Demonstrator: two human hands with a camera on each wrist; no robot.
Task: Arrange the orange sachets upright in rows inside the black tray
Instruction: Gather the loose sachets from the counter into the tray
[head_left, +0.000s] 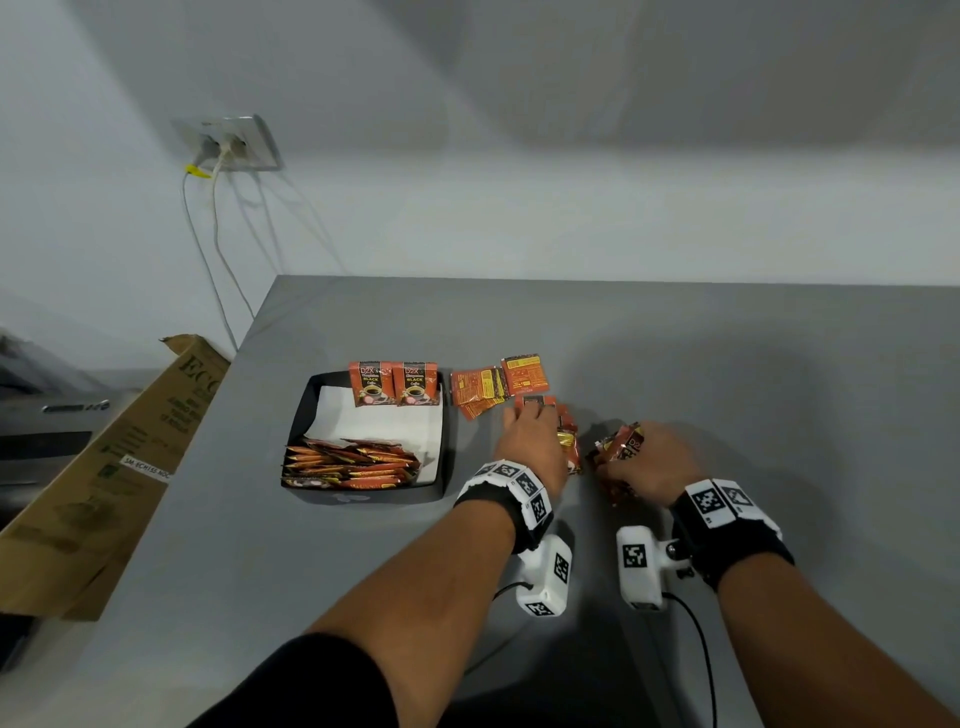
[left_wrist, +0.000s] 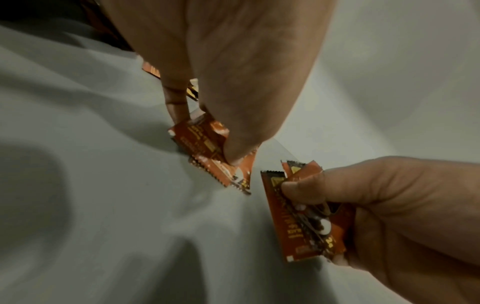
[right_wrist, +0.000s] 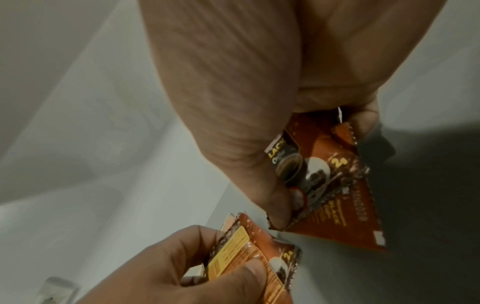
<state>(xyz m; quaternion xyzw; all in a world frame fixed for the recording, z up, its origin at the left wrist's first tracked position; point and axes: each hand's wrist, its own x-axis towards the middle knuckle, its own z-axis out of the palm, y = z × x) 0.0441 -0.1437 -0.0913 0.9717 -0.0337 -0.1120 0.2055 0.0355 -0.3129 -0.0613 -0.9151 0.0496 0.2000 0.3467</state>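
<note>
The black tray (head_left: 447, 467) has a white paper lining. Two orange sachets (head_left: 393, 383) stand upright at its far end, and a packed row of sachets (head_left: 348, 465) fills its near end. Loose sachets (head_left: 498, 387) lie flat on the table to the right of the tray. My left hand (head_left: 537, 431) is just below them and pinches a couple of sachets (left_wrist: 207, 144) between thumb and finger against the table. Close on its right, my right hand (head_left: 631, 460) grips a small bunch of sachets (right_wrist: 324, 174) in its curled fingers.
The grey table (head_left: 727, 364) meets the wall at the back. Off its left edge a long cardboard box (head_left: 114, 467) leans. A wall socket (head_left: 234, 143) with hanging cables is above the table's far left corner.
</note>
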